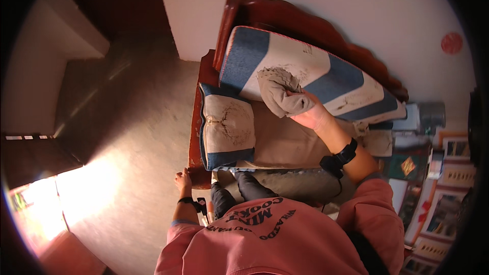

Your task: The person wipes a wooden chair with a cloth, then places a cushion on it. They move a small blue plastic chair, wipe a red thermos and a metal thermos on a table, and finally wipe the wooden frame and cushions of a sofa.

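My right hand [311, 112] grips a crumpled grey-beige cloth [280, 91] and holds it up in front of the blue and white back cushion [301, 61] of a wooden sofa. The cloth's frilled edge points away from me. My left hand [183, 178] is at the near end of the sofa's red-brown wooden arm [195, 141], its fingers by the edge; whether they grip the wood I cannot tell. A smaller blue and white cushion [229, 126] lies against the inside of that arm. Beige fabric [282, 139] covers the seat.
The sofa's carved wooden back [290, 11] stands along a pale wall. At right are a table [412, 160] bearing several things and framed pictures [447, 214]. Concrete floor [145, 122] spreads to the left, with bright light from a doorway. My legs [252, 187] are close to the sofa's front edge.
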`<state>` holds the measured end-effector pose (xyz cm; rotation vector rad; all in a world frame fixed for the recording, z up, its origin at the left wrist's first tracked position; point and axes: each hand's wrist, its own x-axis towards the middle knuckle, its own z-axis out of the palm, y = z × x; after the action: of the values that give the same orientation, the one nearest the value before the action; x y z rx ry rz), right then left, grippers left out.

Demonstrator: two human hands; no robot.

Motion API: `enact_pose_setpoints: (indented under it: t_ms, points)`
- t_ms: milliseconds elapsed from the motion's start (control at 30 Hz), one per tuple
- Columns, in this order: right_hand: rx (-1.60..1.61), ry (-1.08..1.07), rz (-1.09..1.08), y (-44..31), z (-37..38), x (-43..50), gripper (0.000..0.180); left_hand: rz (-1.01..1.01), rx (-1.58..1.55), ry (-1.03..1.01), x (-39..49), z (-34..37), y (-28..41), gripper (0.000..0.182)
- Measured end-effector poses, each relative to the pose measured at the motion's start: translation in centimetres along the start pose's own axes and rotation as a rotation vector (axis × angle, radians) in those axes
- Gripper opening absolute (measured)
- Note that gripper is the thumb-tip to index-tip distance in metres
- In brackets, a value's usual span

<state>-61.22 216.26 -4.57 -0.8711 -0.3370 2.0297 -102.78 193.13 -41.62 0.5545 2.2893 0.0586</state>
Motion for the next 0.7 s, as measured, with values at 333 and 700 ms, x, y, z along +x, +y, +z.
enact_pose_setpoints:
  t_ms: [333, 700]
  points:
    - [0.095, 0.383, -0.039, 9.5, -5.0, -14.7, 0.038, 0.803, -0.335, 0.036, -11.7, -10.8, 3.8, 0.021]
    - [0.402, 0.49, -0.267, 18.9, -5.6, -25.3, 0.039, 0.73, 0.369, -1.283, -26.0, -7.4, 17.9, 0.045]
